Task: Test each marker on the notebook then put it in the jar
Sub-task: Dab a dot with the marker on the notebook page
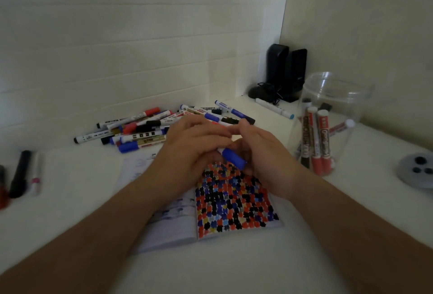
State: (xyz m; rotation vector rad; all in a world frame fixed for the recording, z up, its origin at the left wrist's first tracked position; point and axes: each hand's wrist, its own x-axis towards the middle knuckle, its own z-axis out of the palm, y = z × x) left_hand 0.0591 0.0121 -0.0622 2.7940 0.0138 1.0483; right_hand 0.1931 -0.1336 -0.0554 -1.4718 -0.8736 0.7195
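An open notebook lies in front of me, its right page covered in red, blue and black marker blots. Above its top edge both hands meet on a blue-capped marker. My left hand holds the white barrel, which is mostly hidden. The fingers of my right hand curl round the blue cap. A clear plastic jar stands to the right with several red and dark markers inside.
A pile of loose markers lies behind the hands near the wall. Three more markers lie at the far left. Two black speakers stand in the corner, and a grey round lid sits at the right edge.
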